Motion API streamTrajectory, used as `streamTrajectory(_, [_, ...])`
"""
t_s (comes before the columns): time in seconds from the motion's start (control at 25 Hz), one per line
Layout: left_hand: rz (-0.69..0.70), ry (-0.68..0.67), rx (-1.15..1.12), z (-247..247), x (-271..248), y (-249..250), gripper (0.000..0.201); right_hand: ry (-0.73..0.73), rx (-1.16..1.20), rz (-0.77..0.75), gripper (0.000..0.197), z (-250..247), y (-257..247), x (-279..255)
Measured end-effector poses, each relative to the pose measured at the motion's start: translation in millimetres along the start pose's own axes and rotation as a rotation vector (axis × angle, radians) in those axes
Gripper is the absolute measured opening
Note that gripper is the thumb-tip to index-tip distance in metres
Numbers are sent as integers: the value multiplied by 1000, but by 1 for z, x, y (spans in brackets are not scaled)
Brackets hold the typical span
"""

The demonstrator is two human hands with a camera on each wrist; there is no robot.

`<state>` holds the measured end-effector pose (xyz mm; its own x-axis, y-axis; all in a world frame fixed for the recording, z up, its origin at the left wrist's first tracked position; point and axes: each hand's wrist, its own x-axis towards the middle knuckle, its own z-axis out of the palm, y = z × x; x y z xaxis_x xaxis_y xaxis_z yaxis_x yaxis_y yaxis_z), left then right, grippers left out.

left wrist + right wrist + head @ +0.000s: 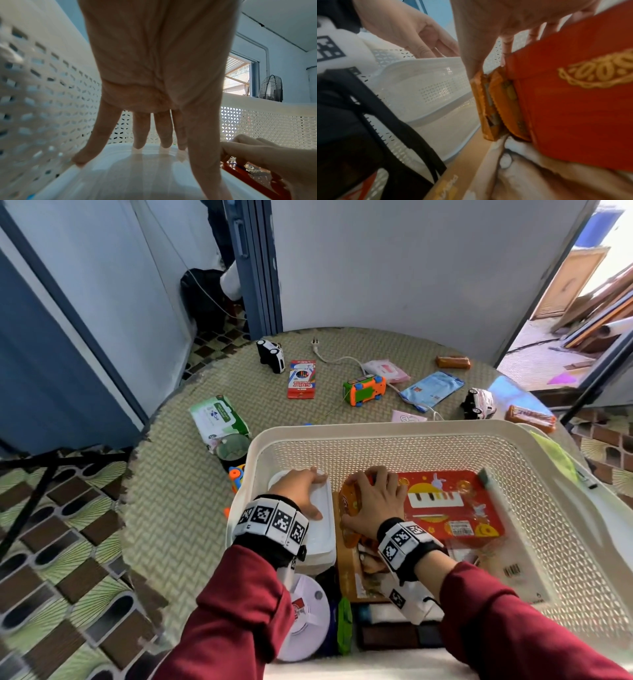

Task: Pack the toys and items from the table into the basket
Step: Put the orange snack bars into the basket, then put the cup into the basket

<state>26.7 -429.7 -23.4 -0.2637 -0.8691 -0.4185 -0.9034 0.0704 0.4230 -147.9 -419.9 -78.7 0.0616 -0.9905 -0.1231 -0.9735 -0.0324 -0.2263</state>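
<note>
A cream perforated basket (376, 429) stands at the table's near edge, and both hands are inside it. My left hand (301, 491) lies with straight fingers flat on the lid of a white plastic box (325, 529) at the basket's left wall (42, 94); the fingertips (139, 144) touch the lid (137, 175). My right hand (373, 501) grips orange snack packets (349, 501) standing on edge between the white box (426, 86) and a red piano toy pack (455, 508). The thumb and fingers pinch the packets (493, 105) against the red pack (573, 108).
Loose on the woven table: green wet wipes (219, 417), black-and-white toy car (271, 356), colour pencil box (301, 379), orange-green toy car (363, 389), pink pack (387, 370), blue packet (432, 389), white toy car (478, 404), two snack bars (452, 361). A brown box (352, 570) lies in the basket.
</note>
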Motion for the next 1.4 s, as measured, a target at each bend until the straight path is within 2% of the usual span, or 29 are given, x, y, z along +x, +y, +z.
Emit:
streamTrajectory(0.28, [-16, -13, -11, 5, 2, -4, 85, 17, 17, 25, 60, 1, 2, 4])
streamTrajectory(0.44, [-26, 7, 26, 5, 1, -4, 80, -66, -5, -37, 66, -5, 7, 4])
streamTrajectory(0.6, [-73, 196, 19, 2, -2, 3, 55, -144, -45, -79, 71, -18, 10, 4])
streamTrajectory(0.76, [-78, 354, -42, -3, -2, 6, 36, -127, -4, -68, 62, -29, 4, 5])
streamTrajectory(0.96, [33, 551, -388, -20, -12, 15, 17, -108, 37, -107, 52, -40, 1, 5])
streamTrajectory(1.04, [96, 621, -449, -35, -28, 26, 13, -111, 50, -119, 48, -42, 0, 4])
streamTrajectory(1.12, [143, 712, -494, -53, -50, 34, 11, -77, 140, -132, 41, -48, 1, 7])
streamTrajectory(1.24, [134, 841, -568, -81, -85, 34, 12, 11, 410, -186, 26, -65, -8, 13])
streamTrajectory(1.4, [68, 905, -564, -98, -121, 11, 13, 18, 630, -247, 14, -91, -37, 9])
